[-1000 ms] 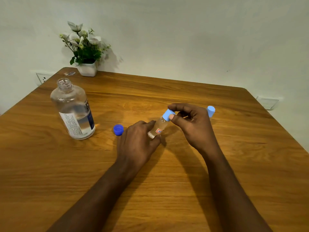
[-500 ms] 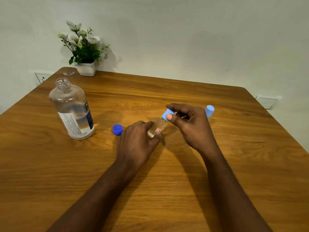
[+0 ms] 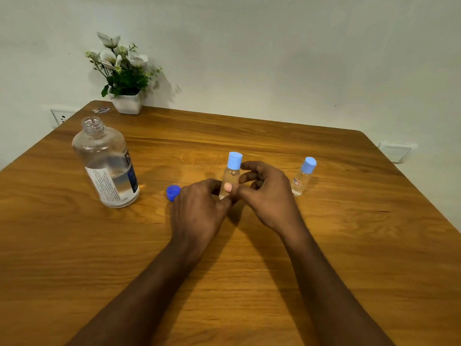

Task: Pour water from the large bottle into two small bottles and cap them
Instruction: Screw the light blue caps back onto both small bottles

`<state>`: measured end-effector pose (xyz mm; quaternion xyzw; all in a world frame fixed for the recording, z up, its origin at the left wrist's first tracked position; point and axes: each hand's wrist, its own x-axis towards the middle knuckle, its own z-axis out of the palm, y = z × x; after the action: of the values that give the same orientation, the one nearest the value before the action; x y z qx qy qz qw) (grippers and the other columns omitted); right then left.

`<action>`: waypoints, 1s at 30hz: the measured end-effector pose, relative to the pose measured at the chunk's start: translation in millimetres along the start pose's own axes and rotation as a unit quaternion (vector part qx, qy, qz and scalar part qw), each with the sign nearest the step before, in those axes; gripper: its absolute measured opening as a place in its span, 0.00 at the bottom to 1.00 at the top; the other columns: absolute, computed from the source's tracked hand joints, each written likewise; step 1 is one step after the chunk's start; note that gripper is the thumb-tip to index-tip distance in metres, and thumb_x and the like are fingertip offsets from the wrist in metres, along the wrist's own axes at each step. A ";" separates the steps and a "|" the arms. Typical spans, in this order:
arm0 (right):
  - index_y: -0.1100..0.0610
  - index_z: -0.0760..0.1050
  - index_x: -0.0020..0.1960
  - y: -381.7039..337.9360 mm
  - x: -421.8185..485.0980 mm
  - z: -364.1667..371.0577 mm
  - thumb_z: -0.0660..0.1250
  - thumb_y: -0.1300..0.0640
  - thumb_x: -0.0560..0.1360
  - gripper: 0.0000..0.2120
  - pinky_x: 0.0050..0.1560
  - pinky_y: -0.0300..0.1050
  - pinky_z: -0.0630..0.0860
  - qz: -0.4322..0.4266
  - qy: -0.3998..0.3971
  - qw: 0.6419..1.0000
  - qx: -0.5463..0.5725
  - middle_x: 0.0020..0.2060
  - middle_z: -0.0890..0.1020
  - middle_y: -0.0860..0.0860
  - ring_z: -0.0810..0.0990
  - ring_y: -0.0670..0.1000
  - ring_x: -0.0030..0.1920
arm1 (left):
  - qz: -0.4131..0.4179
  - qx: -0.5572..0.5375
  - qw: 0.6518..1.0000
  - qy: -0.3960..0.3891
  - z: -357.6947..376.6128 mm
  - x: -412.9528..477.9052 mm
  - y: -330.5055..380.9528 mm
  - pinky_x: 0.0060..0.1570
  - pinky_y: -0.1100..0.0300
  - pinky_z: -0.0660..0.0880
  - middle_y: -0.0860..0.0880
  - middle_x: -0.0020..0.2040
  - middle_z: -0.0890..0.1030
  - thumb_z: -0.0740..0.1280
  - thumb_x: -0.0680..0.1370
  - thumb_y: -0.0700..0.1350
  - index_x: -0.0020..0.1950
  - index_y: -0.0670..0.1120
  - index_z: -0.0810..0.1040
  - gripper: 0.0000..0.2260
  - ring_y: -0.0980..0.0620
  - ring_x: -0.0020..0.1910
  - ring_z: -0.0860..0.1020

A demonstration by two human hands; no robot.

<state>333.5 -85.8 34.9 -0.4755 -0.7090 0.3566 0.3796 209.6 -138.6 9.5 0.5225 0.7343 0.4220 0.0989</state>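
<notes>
The capped small bottle (image 3: 230, 176) stands upright on the table (image 3: 99, 258) at centre. The left hand (image 3: 199, 208) holds its lower body; the right hand (image 3: 269, 193) curls loosely beside it, contact unclear. It looks light, stiff, smooth and easily tipped, so it is best taken round the body below the cap. The second small bottle (image 3: 303, 178), capped, stands to the right with a red-edged sticker, unreadable. The open large bottle (image 3: 107, 166) stands far left, its label print too small to read, and its blue cap (image 3: 172, 192) lies nearby.
</notes>
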 end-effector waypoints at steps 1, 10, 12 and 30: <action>0.52 0.78 0.60 2.3 -0.6 3.8 0.79 0.51 0.66 0.24 0.40 0.43 0.76 0.010 -0.017 1.000 -0.003 0.42 0.83 0.47 0.80 0.44 0.38 | -0.001 0.000 1.000 0.002 0.4 0.2 -1.1 0.41 0.52 0.77 0.51 0.46 0.85 0.70 0.71 0.54 0.51 0.51 0.83 0.12 0.48 0.45 0.82; 0.53 0.81 0.46 19.4 -13.6 12.0 0.75 0.52 0.64 0.12 0.48 0.57 0.81 0.041 0.020 0.998 0.038 0.40 0.85 0.49 0.84 0.49 0.43 | 0.019 0.037 0.998 -0.052 2.4 -9.4 5.7 0.40 0.52 0.76 0.49 0.46 0.85 0.67 0.72 0.48 0.53 0.53 0.81 0.10 0.46 0.44 0.81; 0.53 0.80 0.47 23.1 -22.4 4.5 0.75 0.55 0.65 0.11 0.47 0.56 0.82 0.047 0.043 0.997 0.046 0.40 0.85 0.49 0.85 0.48 0.42 | 0.030 0.045 0.996 -0.065 5.9 -15.0 14.1 0.41 0.53 0.76 0.48 0.47 0.84 0.67 0.73 0.47 0.53 0.52 0.81 0.10 0.44 0.46 0.81; 0.58 0.80 0.59 64.5 -25.0 -80.3 0.74 0.56 0.71 0.17 0.39 0.30 0.69 0.103 0.288 0.951 -0.047 0.50 0.84 0.51 0.79 0.43 0.45 | 0.091 0.077 0.989 -0.092 57.6 -28.2 64.4 0.45 0.53 0.76 0.49 0.52 0.83 0.63 0.78 0.51 0.55 0.48 0.80 0.11 0.46 0.51 0.80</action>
<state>436.4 -78.9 10.8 -0.6457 -0.5325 0.2084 0.5061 299.6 -126.6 11.7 0.6299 0.7017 0.3215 0.0864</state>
